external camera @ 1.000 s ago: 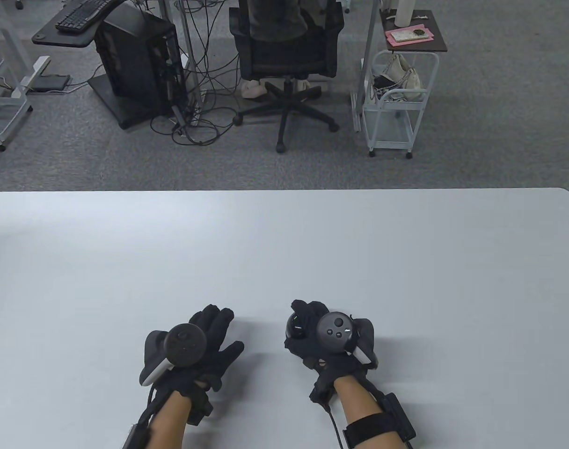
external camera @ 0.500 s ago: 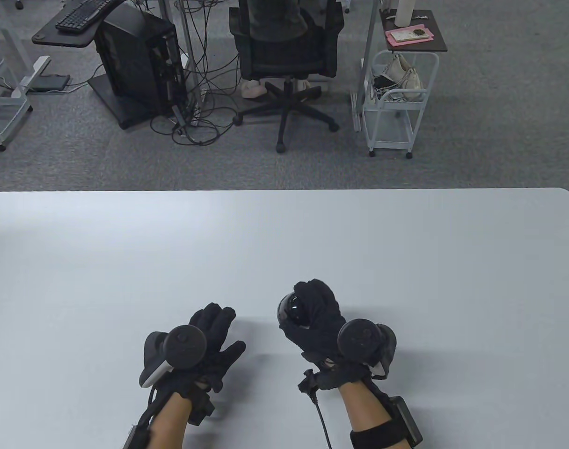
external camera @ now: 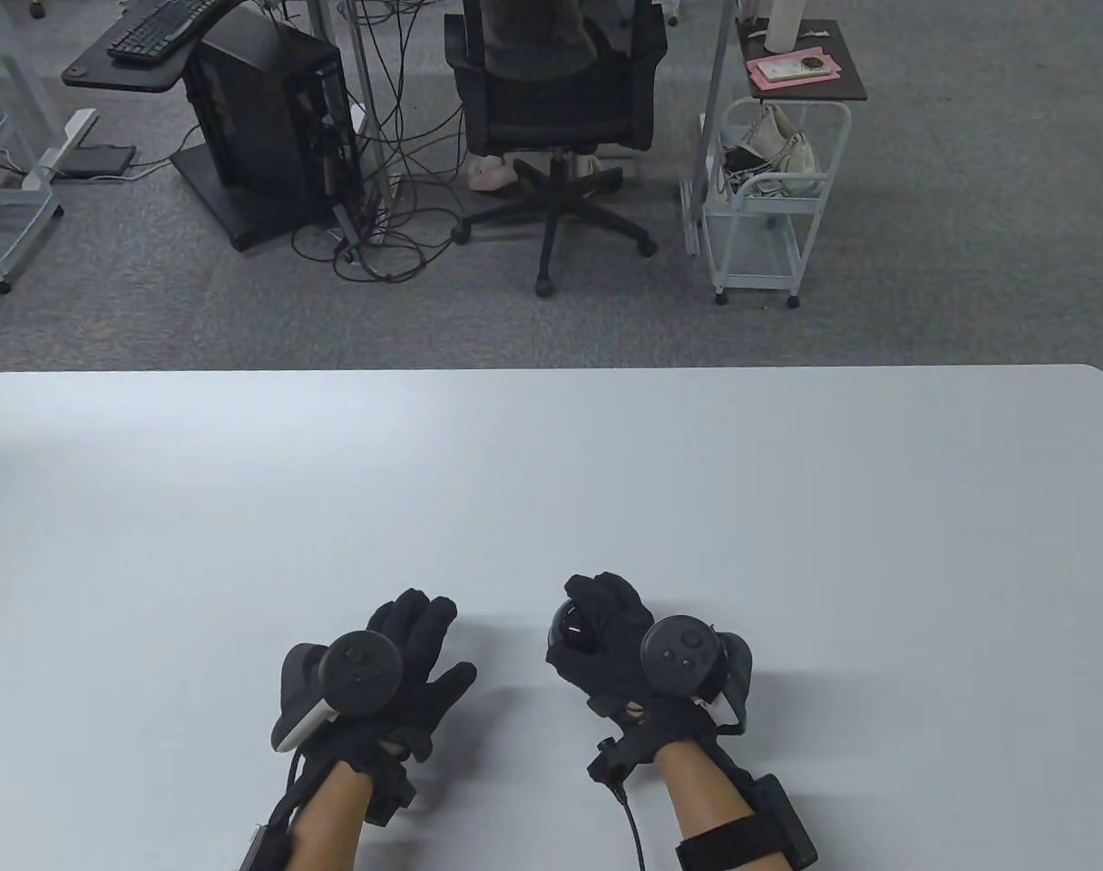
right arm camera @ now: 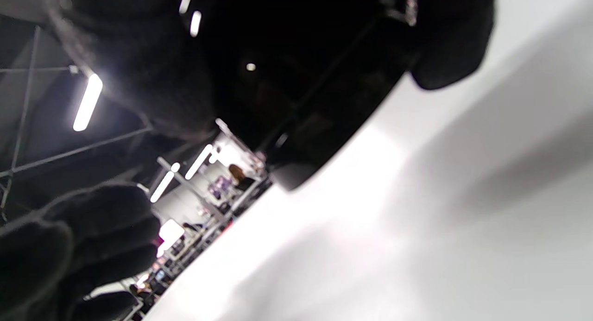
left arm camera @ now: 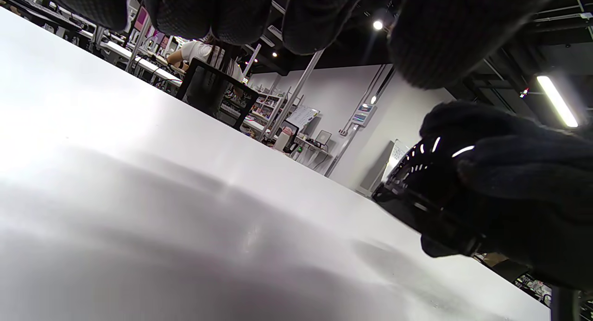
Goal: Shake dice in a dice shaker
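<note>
My right hand (external camera: 606, 626) grips a glossy black dice shaker (external camera: 570, 628) from above, a little over the white table (external camera: 551, 472). In the left wrist view the shaker (left arm camera: 417, 191) is a dark dome on a flat base, tilted, with my right fingers wrapped over it. In the right wrist view the shaker (right arm camera: 305, 75) fills the top, black and blurred. The dice are hidden inside. My left hand (external camera: 415, 653) rests flat on the table with fingers spread, left of the shaker, holding nothing.
The table's far edge (external camera: 551, 368) runs across the middle of the table view. Beyond it are an office chair (external camera: 556, 109), a computer tower (external camera: 261, 127) with cables, and a white cart (external camera: 769, 190).
My right hand swung the shaker away and to the left half a second ago, then back nearer and lower now, tilting as it went. My left hand has stayed still.
</note>
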Demonstrator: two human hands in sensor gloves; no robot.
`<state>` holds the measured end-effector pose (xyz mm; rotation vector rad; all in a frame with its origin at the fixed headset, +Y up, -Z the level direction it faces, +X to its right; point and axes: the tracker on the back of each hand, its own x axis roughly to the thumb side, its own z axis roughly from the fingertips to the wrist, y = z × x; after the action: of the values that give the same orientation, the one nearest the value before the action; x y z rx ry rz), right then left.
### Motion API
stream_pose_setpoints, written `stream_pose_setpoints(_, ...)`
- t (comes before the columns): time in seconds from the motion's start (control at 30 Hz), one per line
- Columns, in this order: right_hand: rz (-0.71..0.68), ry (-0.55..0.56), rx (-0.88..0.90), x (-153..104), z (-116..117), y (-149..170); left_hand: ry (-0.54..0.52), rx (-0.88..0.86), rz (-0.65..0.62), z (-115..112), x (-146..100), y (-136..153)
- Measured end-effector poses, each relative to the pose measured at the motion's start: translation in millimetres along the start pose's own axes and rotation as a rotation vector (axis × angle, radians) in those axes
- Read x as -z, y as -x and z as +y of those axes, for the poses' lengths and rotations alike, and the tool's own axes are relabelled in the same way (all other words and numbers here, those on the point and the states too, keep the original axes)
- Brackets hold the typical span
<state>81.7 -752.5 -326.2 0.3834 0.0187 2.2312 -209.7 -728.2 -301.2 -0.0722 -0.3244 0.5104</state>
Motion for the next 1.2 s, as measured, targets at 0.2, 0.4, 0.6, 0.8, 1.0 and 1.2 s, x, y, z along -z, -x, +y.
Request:
stream_pose_setpoints(0.2,0.033,-0.016,-0.001,3.8,4.5,0.0,0.003,0.004,0.002,-0.6,0.3,-0.1)
stream_pose_setpoints(0.4,-0.445,0.333,0.19,-21.5,-54.2,-78.9,-0.007,0.004,0.0,-0.6,0.4,-0.7)
stream_pose_setpoints(0.6,-0.117,0.132,0.044,-5.2,-9.0,-18.7,0.003,0.006,-0.007,-2.6,1.1,-1.2)
stream_pose_setpoints(0.8,-0.07,0.069,-0.008,-1.4,3.3,-7.2,-0.004,0.003,-0.004,-2.0,0.4,-0.3)
stream_pose_setpoints(1.0,-0.078,0.041,-0.003,-1.9,8.8,-9.8,-0.003,0.0,-0.004,-2.2,-0.1,-0.3)
stream_pose_setpoints(1.2,-0.04,-0.007,-0.041,0.6,14.1,-4.6,-0.001,-0.004,-0.001,-2.2,0.0,0.6)
